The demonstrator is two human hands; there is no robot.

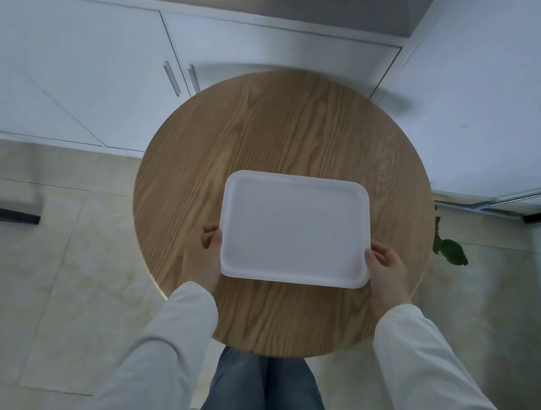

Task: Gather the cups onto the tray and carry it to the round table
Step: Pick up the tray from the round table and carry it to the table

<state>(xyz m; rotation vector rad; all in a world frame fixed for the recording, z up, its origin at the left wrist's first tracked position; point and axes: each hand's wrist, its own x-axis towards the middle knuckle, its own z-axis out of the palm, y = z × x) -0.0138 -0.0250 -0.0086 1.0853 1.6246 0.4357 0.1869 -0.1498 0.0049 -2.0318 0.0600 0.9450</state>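
Note:
A white rectangular tray [296, 229] with nothing on it is over the round wooden table [283, 135], toward the table's near half. My left hand [206, 251] grips the tray's left edge near its front corner. My right hand [386, 270] grips the right edge near the front corner. Whether the tray rests on the tabletop or hovers just above it cannot be told. No cups are in view.
White cabinets [80, 73] with metal handles stand behind the table, and a white unit [493, 108] stands to the right. A green leafy plant [450, 249] sits on the tiled floor right of the table. A dark bar [6, 216] lies at the left.

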